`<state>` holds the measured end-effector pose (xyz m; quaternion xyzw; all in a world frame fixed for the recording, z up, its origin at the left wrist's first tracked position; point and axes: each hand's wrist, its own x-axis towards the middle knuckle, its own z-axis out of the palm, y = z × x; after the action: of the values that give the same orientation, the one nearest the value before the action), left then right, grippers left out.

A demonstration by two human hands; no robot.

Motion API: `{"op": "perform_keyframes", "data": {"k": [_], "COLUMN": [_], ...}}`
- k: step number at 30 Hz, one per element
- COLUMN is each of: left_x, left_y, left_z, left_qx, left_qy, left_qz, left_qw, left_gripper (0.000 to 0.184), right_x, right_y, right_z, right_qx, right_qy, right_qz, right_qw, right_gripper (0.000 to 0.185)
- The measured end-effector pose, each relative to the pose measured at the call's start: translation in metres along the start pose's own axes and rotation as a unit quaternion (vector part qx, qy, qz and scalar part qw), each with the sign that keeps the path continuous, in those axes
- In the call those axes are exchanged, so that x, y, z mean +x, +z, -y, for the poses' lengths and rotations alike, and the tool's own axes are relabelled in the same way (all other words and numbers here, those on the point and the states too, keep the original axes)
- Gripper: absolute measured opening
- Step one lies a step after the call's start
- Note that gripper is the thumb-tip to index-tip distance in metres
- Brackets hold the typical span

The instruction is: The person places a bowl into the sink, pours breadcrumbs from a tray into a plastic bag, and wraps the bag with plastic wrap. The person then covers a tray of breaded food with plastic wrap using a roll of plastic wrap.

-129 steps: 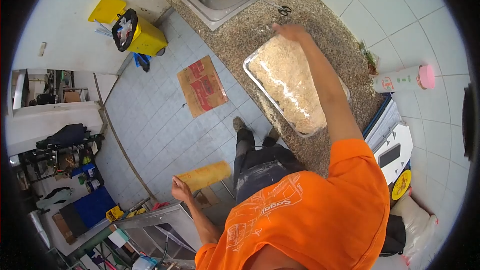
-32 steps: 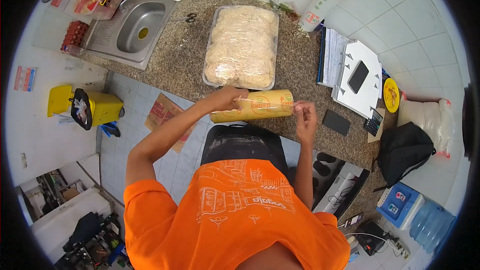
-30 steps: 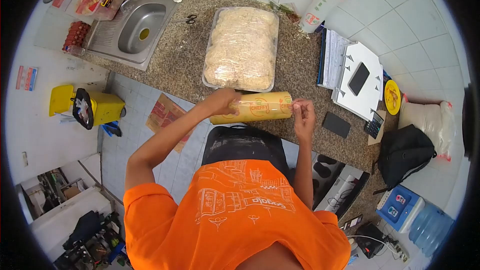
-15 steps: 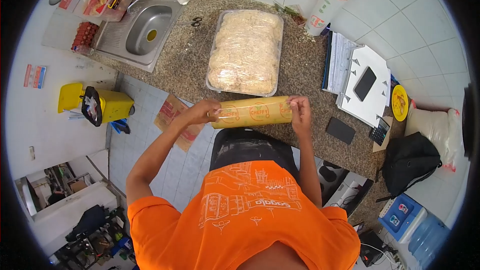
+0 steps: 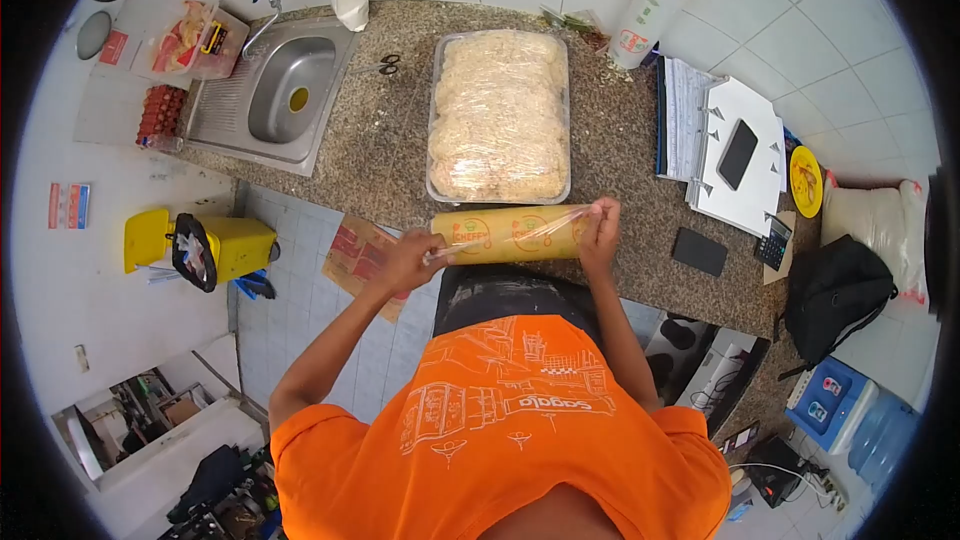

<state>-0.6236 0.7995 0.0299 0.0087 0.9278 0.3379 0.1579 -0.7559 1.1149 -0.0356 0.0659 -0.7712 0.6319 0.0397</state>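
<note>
A large yellow roll of cling film (image 5: 515, 236) lies crosswise at the counter's front edge, close to my body. My left hand (image 5: 411, 258) is closed at the roll's left end, pinching a bunched strip of clear film. At the right end my right hand (image 5: 600, 228) pinches the film's other edge, and the film is stretched across the roll between both hands. Just beyond the roll sits a clear tray of pale, crumb-coated pieces (image 5: 498, 120), its top covered with shiny wrap.
Scissors (image 5: 378, 65) lie between the tray and the steel sink (image 5: 290, 100). To the right are a binder (image 5: 725, 160) with a phone, a dark flat object (image 5: 699, 251), a calculator (image 5: 773, 242) and a black backpack (image 5: 838, 300). A pink-topped container (image 5: 655, 10) stands behind.
Earlier my left arm was out to the side with the roll low near it, while my right hand was at the tray. Now both hands are at the roll, with film drawn between them.
</note>
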Motion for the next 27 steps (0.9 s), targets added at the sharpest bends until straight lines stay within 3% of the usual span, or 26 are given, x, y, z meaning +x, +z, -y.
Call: {"op": "perform_keyframes", "data": {"k": [4, 6, 9, 12, 14, 19, 22, 24, 27], "left_x": [-0.009, -0.013, -0.027, -0.042, -0.055, -0.072, -0.065, -0.050, 0.001], "left_y": [0.003, 0.007, 0.025, 0.005, -0.005, -0.048, -0.084, -0.102, -0.124], "left_z": [0.004, 0.001, 0.012, -0.019, -0.027, -0.063, -0.080, -0.092, -0.125], "left_qx": [-0.051, -0.195, -0.279, -0.208, -0.241, -0.328, -0.280, -0.274, -0.271], "left_qy": [0.049, 0.052, -0.024, -0.041, -0.033, -0.015, 0.034, 0.110, 0.086], "left_qz": [-0.066, -0.183, -0.169, -0.144, -0.154, -0.208, -0.289, -0.390, -0.497], "left_qw": [0.995, 0.962, 0.945, 0.967, 0.958, 0.921, 0.915, 0.872, 0.820], "left_gripper": [0.019, 0.014, 0.010, 0.009, 0.008, 0.008, 0.008, 0.009, 0.013], "right_x": [-0.017, -0.027, -0.045, -0.064, -0.071, -0.055, -0.029, -0.005, 0.050], "right_y": [-0.010, -0.015, -0.024, -0.036, -0.045, -0.058, -0.057, -0.051, -0.018], "right_z": [0.008, 0.016, 0.024, 0.042, 0.063, 0.132, 0.167, 0.190, 0.214], "right_qx": [0.013, 0.045, 0.057, 0.038, 0.039, 0.068, 0.058, 0.065, 0.074], "right_qy": [0.014, 0.029, 0.040, 0.045, 0.057, -0.039, -0.106, -0.155, -0.157], "right_qz": [-0.016, -0.017, -0.014, -0.015, -0.022, -0.073, -0.108, -0.160, -0.231], "right_qw": [1.000, 0.998, 0.998, 0.998, 0.997, 0.994, 0.987, 0.973, 0.957], "right_gripper": [0.013, 0.015, 0.015, 0.013, 0.013, 0.010, 0.015, 0.018, 0.021]}}
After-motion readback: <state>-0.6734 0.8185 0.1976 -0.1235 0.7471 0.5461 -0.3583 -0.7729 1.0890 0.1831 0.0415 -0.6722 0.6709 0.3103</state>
